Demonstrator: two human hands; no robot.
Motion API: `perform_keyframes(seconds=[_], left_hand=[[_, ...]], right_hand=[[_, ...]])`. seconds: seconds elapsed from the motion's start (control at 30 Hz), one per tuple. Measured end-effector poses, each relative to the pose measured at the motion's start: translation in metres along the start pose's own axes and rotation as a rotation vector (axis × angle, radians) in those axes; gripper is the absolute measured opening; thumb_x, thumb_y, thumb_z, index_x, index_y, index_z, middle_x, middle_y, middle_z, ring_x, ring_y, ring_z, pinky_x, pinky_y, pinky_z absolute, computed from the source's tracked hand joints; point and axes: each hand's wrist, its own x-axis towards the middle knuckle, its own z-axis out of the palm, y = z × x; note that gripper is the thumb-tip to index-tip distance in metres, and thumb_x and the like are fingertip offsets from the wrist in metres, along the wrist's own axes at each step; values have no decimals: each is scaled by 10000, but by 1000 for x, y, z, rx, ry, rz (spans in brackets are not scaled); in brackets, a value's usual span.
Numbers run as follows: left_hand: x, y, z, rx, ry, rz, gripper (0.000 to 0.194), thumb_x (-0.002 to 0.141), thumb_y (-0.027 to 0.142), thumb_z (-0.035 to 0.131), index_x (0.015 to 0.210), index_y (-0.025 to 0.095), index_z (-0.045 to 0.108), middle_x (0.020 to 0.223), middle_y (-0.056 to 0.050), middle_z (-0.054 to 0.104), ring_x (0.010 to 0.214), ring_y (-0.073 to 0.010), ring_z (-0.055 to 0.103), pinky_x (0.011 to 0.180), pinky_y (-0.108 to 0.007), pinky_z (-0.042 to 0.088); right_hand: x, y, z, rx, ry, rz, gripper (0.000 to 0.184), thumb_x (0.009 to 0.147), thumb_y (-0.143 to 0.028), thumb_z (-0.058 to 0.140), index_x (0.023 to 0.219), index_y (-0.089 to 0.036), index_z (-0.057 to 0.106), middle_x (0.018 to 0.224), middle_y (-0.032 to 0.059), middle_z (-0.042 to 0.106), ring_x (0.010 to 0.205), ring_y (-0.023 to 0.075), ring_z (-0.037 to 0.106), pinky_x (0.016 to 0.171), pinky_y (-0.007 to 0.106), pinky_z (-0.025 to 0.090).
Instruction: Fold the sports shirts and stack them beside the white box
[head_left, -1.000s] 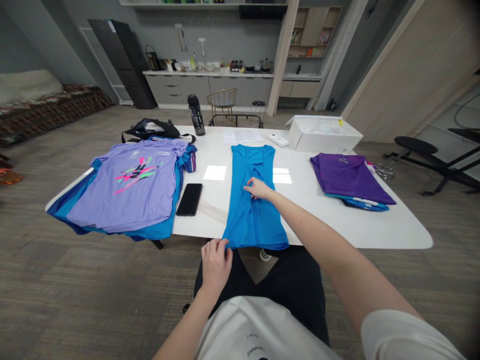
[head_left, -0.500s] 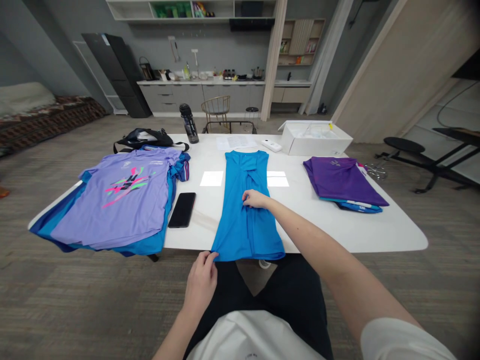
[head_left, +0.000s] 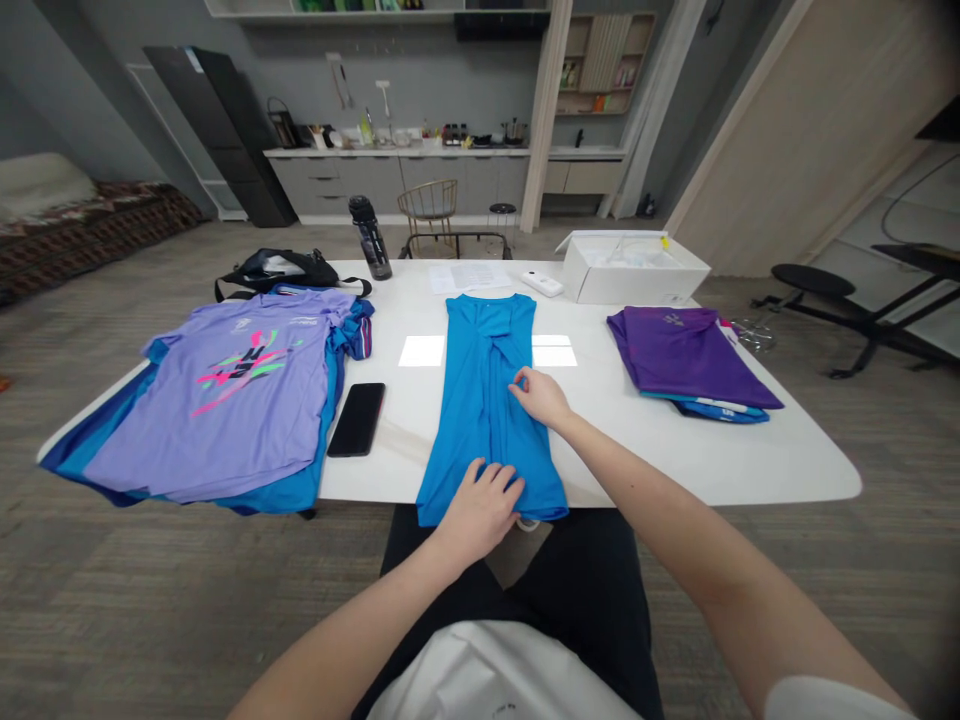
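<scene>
Blue shirt (head_left: 469, 400) partly hidden under left hand (head_left: 480, 512), right hand (head_left: 540, 396) apparently on it.

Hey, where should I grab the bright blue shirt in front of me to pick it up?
Pinch the bright blue fabric shirt at its bottom hem, coming from your side: the hem hangs slightly over the near edge of the white table, so it can be gripped from underneath, while the rest lies flat.

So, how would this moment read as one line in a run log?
Left hand: on blue shirt | Right hand: on same shirt, higher up | Beside: black smartphone
</scene>
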Motion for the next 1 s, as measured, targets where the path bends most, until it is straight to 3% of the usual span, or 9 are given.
perform_keyframes(seconds=[0.13, 0.23, 0.4, 0.6, 0.8, 1.0], left_hand=[[-8, 6, 17, -25, 62, 28, 165, 1020, 243, 513, 1136, 223, 628, 1101, -74, 676, 1031, -236, 616, 973, -472, 434], [-17, 7, 23, -104, 145, -10, 164, 1037, 228, 485, 1062, 212, 646, 997, -60, 683, 940, -211, 627, 870, -413, 483], [-27, 13, 24, -318, 261, -66, 197, 1038, 215, 484, 1106, 233, 668, 967, -57, 690, 905, -198, 648, 808, -367, 547], [-27, 18, 15, -491, 236, -180, 232, 1035, 229, 484, 948, 226, 699, 934, -58, 683, 875, -196, 629, 788, -366, 545], [-40, 19, 24, -367, 245, -150, 262, 1006, 138, 487, 780, 182, 611, 791, -40, 603, 783, -173, 558, 730, -335, 480], [-49, 17, 34, -50, 233, -73, 196, 980, 132, 539, 811, 174, 630, 797, -36, 623, 781, -186, 563, 722, -369, 430]], right_hand=[[11, 11, 3, 5, 45, 133, 351, 960, -500, 581, 1142, -205, 637, 1036, 94, 712, 918, 234, 671, 740, 286, 451], [30, 14, 7, 44, 7, 170, 343, 974, -496, 561, 1072, -191, 683, 1015, 103, 728, 932, 234, 682, 747, 278, 455], [54, 17, 14, 56, -108, 149, 349, 1022, -444, 480, 981, -196, 721, 1007, 97, 752, 961, 225, 693, 779, 269, 465], [58, 18, 16, 26, -145, 136, 265, 1014, -333, 477, 1029, -200, 707, 1089, 105, 745, 1026, 247, 681, 832, 297, 471], [51, 11, 13, -35, -165, 130, 249, 997, -382, 513, 1108, -212, 658, 1173, 112, 703, 1061, 272, 654, 854, 345, 476], [32, 0, 17, -226, -61, 60, 338, 1015, -469, 489, 1212, -209, 578, 1223, 142, 638, 1113, 304, 593, 909, 426, 452]])
